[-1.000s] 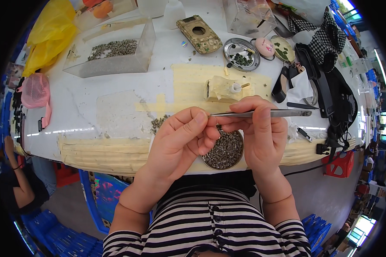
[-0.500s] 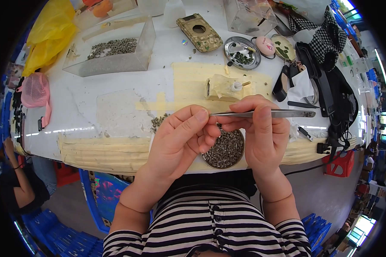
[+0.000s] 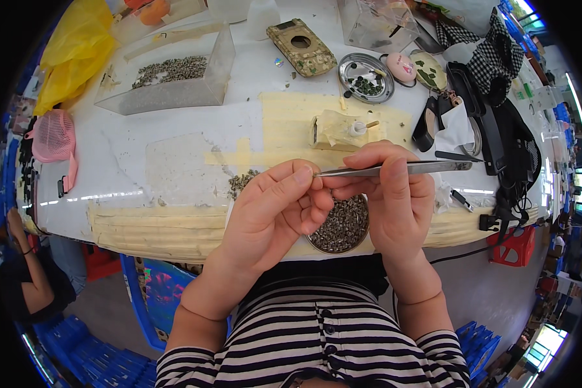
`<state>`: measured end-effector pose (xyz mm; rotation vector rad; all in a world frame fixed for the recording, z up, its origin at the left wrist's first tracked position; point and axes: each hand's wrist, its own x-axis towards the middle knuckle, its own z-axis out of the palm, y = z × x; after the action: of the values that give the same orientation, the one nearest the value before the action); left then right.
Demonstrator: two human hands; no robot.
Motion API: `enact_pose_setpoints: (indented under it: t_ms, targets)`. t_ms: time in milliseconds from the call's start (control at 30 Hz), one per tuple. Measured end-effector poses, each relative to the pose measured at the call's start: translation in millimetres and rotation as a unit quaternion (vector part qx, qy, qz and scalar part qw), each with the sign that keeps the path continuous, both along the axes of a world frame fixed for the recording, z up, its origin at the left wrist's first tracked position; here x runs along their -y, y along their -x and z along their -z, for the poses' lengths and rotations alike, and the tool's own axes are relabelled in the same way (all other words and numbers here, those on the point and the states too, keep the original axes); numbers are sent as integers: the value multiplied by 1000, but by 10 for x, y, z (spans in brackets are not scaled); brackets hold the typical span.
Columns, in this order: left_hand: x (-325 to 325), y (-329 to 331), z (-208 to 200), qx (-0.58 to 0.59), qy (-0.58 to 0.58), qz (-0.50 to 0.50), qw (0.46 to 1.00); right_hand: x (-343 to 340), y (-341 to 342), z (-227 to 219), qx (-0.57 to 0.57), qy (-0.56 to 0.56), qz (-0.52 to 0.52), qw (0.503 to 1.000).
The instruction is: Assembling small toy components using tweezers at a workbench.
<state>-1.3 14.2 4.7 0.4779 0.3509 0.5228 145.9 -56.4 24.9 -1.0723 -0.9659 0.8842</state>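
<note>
My right hand (image 3: 398, 200) is closed round a pair of metal tweezers (image 3: 427, 167), whose tip points left. At that tip, the thumb and forefinger of my left hand (image 3: 275, 204) pinch together; whatever sits between them is too small to make out. Below and between the hands lies a round dish (image 3: 339, 251) full of small metallic-grey parts, partly covered by my left fingers. A loose heap of similar small parts (image 3: 240, 183) lies beside my left hand. Just beyond my hands stands a tape-wrapped block (image 3: 339, 131) with a white nozzle-like piece and a thin stick on it.
A clear bin (image 3: 168, 97) of small parts stands far left, near a yellow bag (image 3: 77, 52) and a pink mesh basket (image 3: 53, 137). A camouflage model tank hull (image 3: 302, 48) and a metal dish (image 3: 366, 97) with dark green bits lie at the back. Black straps (image 3: 520, 149) crowd the right.
The tweezers' rear end has tilted slightly upward, and my right hand has shifted a little. My left hand keeps its pinch in nearly the same place.
</note>
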Motion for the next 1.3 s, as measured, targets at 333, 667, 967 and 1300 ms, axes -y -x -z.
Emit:
enact_pose_setpoints:
  t_ms: [333, 667, 967, 1300]
  targets:
    - [3, 10, 2, 40, 33, 16, 999, -6, -28, 35, -22, -6, -7, 1000]
    - [-16, 9, 8, 64, 47, 41, 996, -5, -12, 11, -55, 23, 18, 998]
    - [-8, -4, 36, 66, 39, 39, 996, -14, -4, -14, -77, 47, 40, 995]
    - [9, -21, 12, 23, 43, 11, 999, 15, 13, 0, 97, -55, 56, 992]
